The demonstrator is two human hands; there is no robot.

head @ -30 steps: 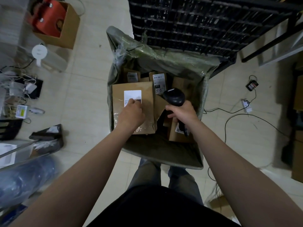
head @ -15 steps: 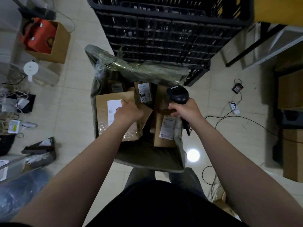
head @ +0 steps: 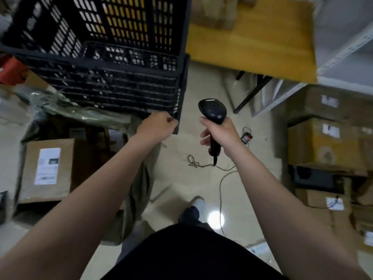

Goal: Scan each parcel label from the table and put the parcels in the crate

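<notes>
Right hand (head: 220, 133) grips the scanner (head: 213, 112) by its handle. Left hand (head: 156, 127) is curled at the near right corner of the crate (head: 113, 91) (whether it holds anything cannot be told). A labelled parcel (head: 48, 168) lies in the green sack (head: 138, 188), near left. Stacked boxes (head: 323, 142) stand right, below the far table (head: 252, 43).

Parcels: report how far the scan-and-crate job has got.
Done: several brown parcels already lie in the green-lined bin, one showing its label. In hand: the right hand holds the scanner, no parcel; the left hand grips a corner of the black crate. Left: blurred brown shapes on the yellow table may be parcels yet to scan.
</notes>
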